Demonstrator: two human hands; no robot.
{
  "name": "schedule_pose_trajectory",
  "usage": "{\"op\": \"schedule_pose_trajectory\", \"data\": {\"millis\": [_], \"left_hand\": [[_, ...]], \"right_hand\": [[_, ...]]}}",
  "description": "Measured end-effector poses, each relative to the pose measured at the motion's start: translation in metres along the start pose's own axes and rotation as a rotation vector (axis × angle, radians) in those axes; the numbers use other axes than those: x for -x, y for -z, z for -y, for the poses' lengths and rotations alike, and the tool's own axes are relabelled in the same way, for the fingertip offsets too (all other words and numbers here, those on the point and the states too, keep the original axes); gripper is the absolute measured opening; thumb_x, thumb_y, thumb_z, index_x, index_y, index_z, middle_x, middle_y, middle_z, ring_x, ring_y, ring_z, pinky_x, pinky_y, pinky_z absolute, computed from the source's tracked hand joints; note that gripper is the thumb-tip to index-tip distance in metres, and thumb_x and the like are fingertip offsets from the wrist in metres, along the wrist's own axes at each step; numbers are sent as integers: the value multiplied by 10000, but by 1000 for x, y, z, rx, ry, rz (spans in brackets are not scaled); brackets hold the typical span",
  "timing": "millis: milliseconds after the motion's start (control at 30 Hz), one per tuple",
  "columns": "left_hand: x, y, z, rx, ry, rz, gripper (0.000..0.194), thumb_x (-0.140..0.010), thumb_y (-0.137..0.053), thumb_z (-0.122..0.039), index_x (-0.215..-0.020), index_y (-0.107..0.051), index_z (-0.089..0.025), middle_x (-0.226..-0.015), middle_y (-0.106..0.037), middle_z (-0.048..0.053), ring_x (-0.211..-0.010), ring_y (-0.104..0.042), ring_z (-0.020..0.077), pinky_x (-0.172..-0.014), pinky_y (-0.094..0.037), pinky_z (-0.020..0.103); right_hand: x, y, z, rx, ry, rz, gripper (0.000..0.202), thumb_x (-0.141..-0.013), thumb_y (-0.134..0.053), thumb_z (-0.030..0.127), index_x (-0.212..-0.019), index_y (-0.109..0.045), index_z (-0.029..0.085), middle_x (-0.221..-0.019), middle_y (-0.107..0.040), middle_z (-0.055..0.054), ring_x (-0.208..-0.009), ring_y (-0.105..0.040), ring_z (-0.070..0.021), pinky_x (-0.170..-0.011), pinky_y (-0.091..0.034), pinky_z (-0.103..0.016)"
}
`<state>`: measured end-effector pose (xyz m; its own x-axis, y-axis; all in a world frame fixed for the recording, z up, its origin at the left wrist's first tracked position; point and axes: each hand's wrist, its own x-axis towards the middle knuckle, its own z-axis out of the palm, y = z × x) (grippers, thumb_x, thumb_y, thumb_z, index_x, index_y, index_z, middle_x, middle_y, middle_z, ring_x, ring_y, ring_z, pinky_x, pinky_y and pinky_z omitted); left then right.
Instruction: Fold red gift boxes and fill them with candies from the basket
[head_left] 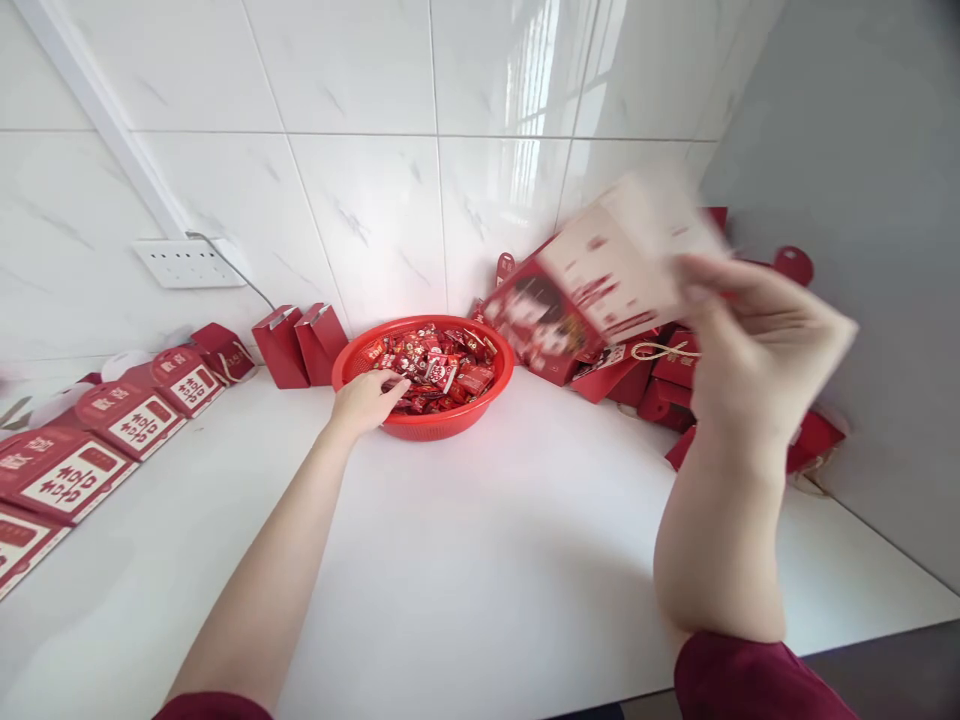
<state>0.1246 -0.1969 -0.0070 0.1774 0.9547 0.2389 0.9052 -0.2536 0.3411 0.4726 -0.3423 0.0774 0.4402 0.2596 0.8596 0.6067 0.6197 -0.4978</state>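
Note:
My left hand (367, 402) reaches over the left rim of a red plastic basket (435, 428). Its thumb and forefinger are slightly apart, just above the wrapped candies (442, 372) heaped inside; the other fingers are partly hidden. At the right, my right hand (750, 340) is raised above the table and pinches the edge of a red-and-cream paper box (600, 270). The box is tilted, looks flat, and is blurred by motion. Cartoon figures and red lettering are printed on it.
A row of red gift boxes (142, 425) lines the left of the white table (465, 580). Two plain red boxes (300, 345) stand by the tiled wall. More red boxes with cord handles (660, 380) are piled at right beside a grey panel (855, 270). A power socket (190, 264) is on the wall.

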Motion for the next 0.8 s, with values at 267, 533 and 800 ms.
{"op": "schedule_pose_trajectory", "data": {"millis": [267, 533, 800], "left_hand": [[35, 25, -41, 413, -257, -33, 440, -958, -432, -526, -1176, -646, -210, -1234, -671, 65, -1107, -638, 228, -961, -509, 316], [73, 30, -90, 223, -508, 313, 491, -919, -555, -503, -1389, -494, -375, -1442, -495, 11, -1273, -532, 258, -998, -499, 351], [67, 6, -91, 247, -465, 182, 573, -933, -550, -428, -1471, -360, -379, -1583, -314, -5, -1438, -358, 270, -1085, -461, 388]], "right_hand": [[42, -53, -2, -85, 82, 1244, 324, -882, -522, 71, -959, -776, 256, -1018, -767, 5, -947, -727, -182, -842, -584, -310], [-22, 75, -76, 890, -172, 113, 303, -881, -624, 280, -1165, -703, 208, -1288, -631, -181, -1302, -514, -329, -1085, -390, -536], [46, 221, -181, 1070, -737, -34, 962, -676, -761, 487, -1521, -367, 253, -1326, -560, -310, -1229, -556, -445, -828, -457, -564]]}}
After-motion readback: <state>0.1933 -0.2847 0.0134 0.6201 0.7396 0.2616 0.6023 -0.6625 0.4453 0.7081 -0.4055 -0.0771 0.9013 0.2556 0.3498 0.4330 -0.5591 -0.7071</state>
